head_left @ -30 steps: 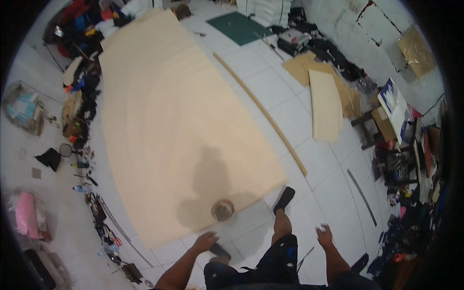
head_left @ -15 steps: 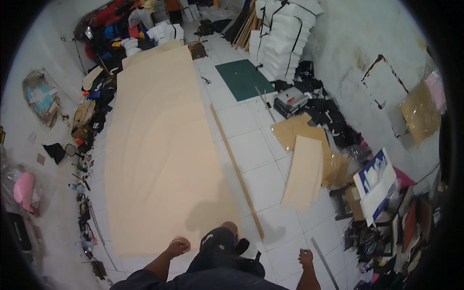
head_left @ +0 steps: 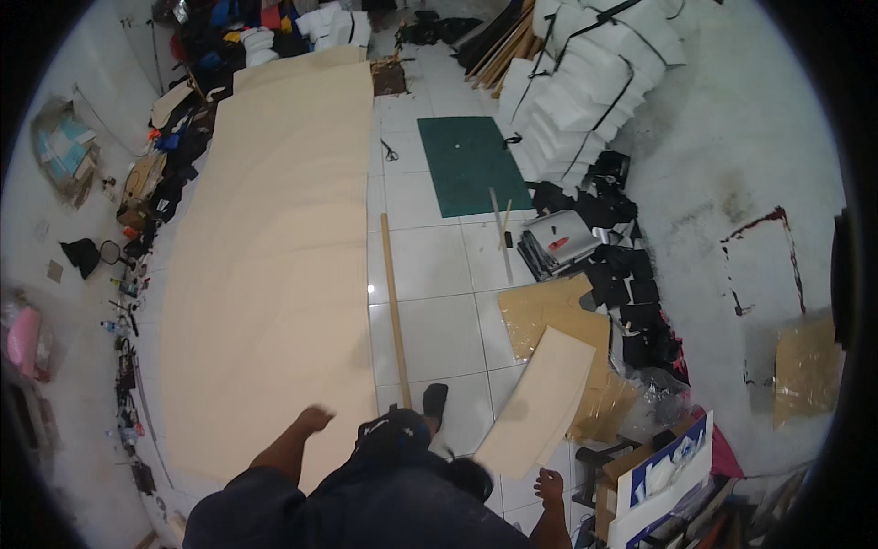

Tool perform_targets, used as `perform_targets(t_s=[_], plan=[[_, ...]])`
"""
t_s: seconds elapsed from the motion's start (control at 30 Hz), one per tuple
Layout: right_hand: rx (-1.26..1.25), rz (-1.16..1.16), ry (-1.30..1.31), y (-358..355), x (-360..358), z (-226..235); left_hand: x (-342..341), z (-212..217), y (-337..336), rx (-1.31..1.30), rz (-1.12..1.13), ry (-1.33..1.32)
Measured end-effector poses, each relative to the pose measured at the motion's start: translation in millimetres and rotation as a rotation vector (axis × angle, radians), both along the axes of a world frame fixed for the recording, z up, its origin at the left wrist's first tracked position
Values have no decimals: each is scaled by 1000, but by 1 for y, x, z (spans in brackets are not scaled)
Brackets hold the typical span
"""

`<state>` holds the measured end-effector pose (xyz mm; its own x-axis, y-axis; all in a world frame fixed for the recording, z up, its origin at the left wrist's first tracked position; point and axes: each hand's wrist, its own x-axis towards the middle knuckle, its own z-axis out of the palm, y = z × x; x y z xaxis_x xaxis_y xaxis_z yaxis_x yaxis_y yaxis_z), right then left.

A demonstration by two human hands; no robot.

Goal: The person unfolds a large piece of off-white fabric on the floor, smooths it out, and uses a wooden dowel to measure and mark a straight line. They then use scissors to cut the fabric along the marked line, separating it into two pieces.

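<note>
A long sheet of cream material point(head_left: 265, 247) lies spread on the tiled floor, with slight ripples. Above its near right part hangs my left hand point(head_left: 315, 419), blurred by motion, so its fingers are hard to read. My right hand point(head_left: 549, 487) is out to the right with fingers loosely bent and partly apart, and nothing shows in it. Closest to it are smaller cream panels point(head_left: 540, 393), overlapping each other and partly resting on brown cardboard point(head_left: 604, 403); I cannot tell whether the hand touches them. A long wooden stick point(head_left: 393, 306) lies beside the large sheet, its near end by my feet.
Scissors point(head_left: 390, 151) and a green cutting mat point(head_left: 471, 165) lie farther ahead, with a metal ruler point(head_left: 501, 233) near the mat. White strapped bundles point(head_left: 585, 91) are stacked at the back right. Clutter point(head_left: 137, 220) lines the left wall; a blue-edged white board point(head_left: 663, 476) stands at right.
My body has shifted forward and right, toward the small panels. The right hand is now near their lower edge; the left has moved up over the large sheet. Floor items look unmoved.
</note>
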<state>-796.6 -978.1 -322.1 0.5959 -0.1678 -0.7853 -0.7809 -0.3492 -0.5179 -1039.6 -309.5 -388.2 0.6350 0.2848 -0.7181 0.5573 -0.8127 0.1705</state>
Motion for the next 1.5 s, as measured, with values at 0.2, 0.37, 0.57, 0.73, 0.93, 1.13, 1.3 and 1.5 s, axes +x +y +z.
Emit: perform_targets(t_s=[0.2,0.37,0.57,0.73,0.93,1.13,1.3,1.5], plan=[[183,-332,273,-85,56,-11,369,193,-48,-573,648,-664],[-341,1095,114,-13,231,-10,447,159,-6,-435,824,-611],[-592,2167,-274,56,591,-38,327,-15,-3,105,730,-32],[-407,922,-524,368,898,26,344,-20,-76,-60,1113,185],[53,832,-555,767,1064,58,524,-28,9,-226,1373,37],[-45,1942,-652,1051,990,36,698,47,222,-114,1942,-693],[151,2008,-224,1184,949,11,798,82,348,-239,2255,-1072],[-104,2168,70,1318,985,-154,861,-70,401,-276,2735,-882]])
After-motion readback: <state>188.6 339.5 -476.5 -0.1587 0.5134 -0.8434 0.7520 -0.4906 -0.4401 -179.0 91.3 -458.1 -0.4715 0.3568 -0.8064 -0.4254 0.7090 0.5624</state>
